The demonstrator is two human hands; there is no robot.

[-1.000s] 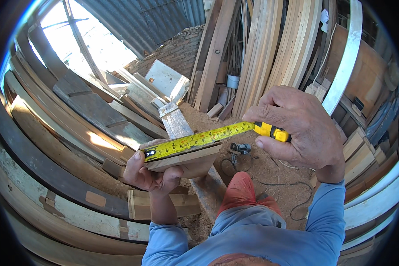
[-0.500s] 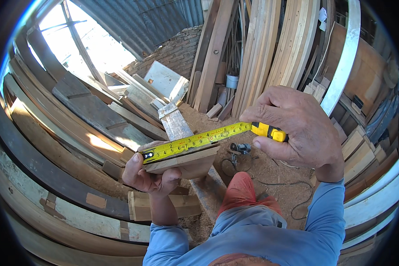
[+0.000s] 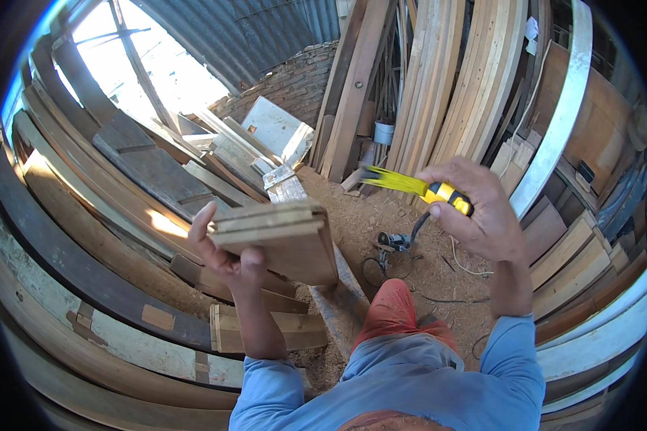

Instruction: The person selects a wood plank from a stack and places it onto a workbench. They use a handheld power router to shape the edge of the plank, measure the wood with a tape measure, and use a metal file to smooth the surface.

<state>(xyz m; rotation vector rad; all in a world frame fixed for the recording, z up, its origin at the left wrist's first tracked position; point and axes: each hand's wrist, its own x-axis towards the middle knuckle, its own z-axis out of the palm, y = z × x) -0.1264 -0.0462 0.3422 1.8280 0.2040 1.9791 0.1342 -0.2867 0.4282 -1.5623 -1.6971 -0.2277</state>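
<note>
The left hand [image 3: 226,262] holds up the wood block [image 3: 284,241]; the right hand [image 3: 482,215] grips the tape measure [image 3: 446,194] (tape off the wood), so measuring looks finished.

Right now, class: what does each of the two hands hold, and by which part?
The left hand grips a short wooden board at its left end. The right hand holds a yellow tape measure by its case, blade partly out.

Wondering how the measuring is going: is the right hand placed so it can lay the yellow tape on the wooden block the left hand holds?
Probably yes. The right hand holds the tape measure in open air, beside the wooden block gripped by the left hand; nothing lies between them.
</note>
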